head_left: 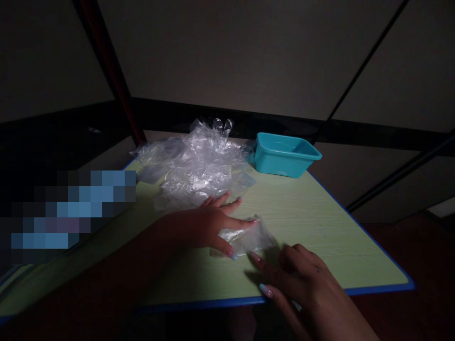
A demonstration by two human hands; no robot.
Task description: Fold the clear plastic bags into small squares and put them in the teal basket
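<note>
A small clear plastic bag (254, 238) lies flat near the front of the light green table (330, 227). My left hand (216, 222) is spread over its left side, with the thumb and index finger on the plastic and the other fingers reaching toward the pile. At the bag's front right edge is my right hand (302, 279), its index fingertip touching or just beside the plastic; thumb and index are apart, the other fingers curled. Behind my left hand rises a loose pile of crumpled clear plastic bags (202, 161).
A turquoise plastic basin (280, 163) stands at the back right of the table. Blue edging (377, 251) runs along the table's sides and front. Panelled walls close in behind it. A blurred, pixelated patch covers part of the left.
</note>
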